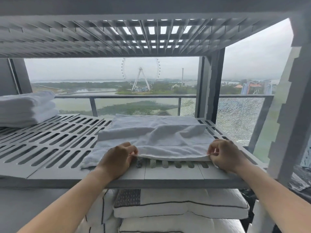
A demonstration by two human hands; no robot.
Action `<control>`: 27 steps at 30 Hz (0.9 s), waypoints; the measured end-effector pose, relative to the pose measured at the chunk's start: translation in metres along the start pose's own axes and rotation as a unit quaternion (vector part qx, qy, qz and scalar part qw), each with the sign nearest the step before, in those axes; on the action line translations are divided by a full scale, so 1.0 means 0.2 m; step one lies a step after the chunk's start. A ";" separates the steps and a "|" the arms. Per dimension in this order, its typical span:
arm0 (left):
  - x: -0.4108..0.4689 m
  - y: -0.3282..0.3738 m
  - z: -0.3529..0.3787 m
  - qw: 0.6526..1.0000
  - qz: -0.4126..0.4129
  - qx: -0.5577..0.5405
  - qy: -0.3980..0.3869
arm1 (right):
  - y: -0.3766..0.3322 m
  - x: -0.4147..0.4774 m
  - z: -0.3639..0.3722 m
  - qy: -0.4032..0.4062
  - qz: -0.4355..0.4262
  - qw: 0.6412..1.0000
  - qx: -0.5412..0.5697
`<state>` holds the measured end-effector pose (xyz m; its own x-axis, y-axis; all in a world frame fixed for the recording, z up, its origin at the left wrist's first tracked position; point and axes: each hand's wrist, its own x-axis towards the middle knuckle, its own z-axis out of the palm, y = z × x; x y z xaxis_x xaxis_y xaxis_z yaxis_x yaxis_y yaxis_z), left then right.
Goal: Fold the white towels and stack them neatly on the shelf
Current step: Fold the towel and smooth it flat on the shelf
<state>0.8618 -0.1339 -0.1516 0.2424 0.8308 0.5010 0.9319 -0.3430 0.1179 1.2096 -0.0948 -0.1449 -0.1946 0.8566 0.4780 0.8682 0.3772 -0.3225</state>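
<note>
white towel [156,132] lying on the right part of a grey slotted shelf [50,145], partly folded, with a doubled band of cloth across its middle and its near edge lifted just off the slats. left hand [117,155] at the near left corner of that edge, fingers [132,153] curled and pinching the hem. right hand [223,153] at the near right corner, fingers [213,151] likewise clamped on the hem, thumb against forefinger. both forearms reaching up from below the shelf front. a loose bit of white cloth flat on the slats just left of the left hand, same towel or another hard to tell. stack of folded white towels [27,108] at the far left of the same shelf, well apart from the towel in hand. second slotted shelf [101,36] overhead. white pillows [176,206] with dark piping piled on the level beneath. behind the shelving, a balcony railing [134,97] with glass panels, one panel [239,118] on the right crazed with cracks. farther off, a ferris wheel [140,76], water and green land under a grey sky.
</note>
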 end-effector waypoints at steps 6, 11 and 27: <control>0.03 -0.04 -0.04 0.993 0.062 0.008 -0.098 | -0.18 0.11 0.03 -0.040 0.022 0.998 0.040; 0.10 -0.08 -0.07 0.977 0.097 -0.020 -0.191 | -0.30 0.24 0.16 -0.118 -0.041 0.992 0.027; 0.78 -0.28 0.20 0.986 0.145 0.041 -0.075 | -0.29 0.97 0.47 -0.051 -0.155 0.986 0.032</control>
<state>0.8585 0.0326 -0.1137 0.5327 0.7606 0.3711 0.8351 -0.5436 -0.0846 1.0782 0.0827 -0.1106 -0.4934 0.7263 0.4787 0.7296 0.6452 -0.2269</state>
